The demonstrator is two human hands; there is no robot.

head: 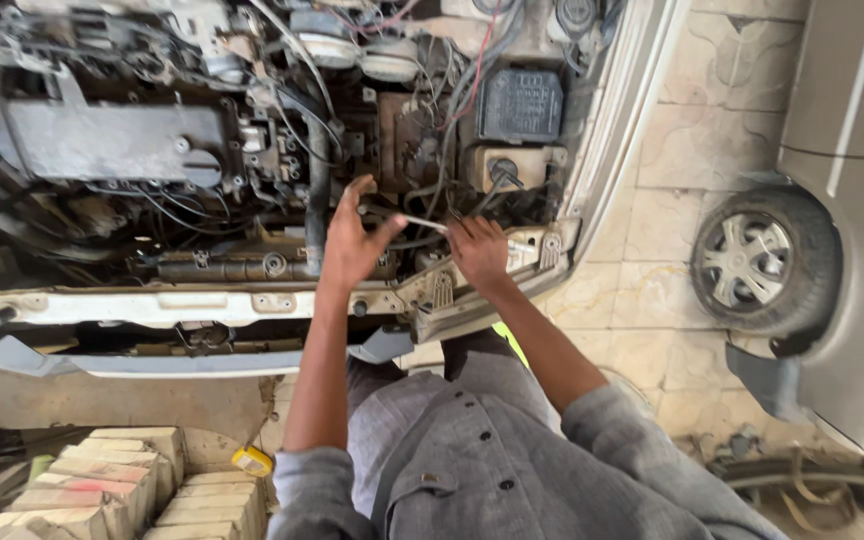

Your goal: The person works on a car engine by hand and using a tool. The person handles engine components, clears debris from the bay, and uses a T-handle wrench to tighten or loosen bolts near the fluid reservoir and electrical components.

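Observation:
I look down into an open car engine bay [252,150] over its pale front crossmember [152,303]. My left hand [352,240] reaches into the bay with fingers spread, its thumb and fingertips at one end of a slim metal wrench [422,223]. My right hand [479,252] is closed around the other end of that wrench, low at the bay's right front corner beside a headlight mount. A black hose [317,190] runs down just left of my left hand. The part that the wrench sits on is hidden by my hands.
A black fuse box [520,103] and a pale fluid reservoir [500,167] sit behind my right hand. A second car with a silver wheel [749,260] stands on the tiled floor at right. Stacked worn blocks [112,490] and a small yellow object [252,461] lie below left.

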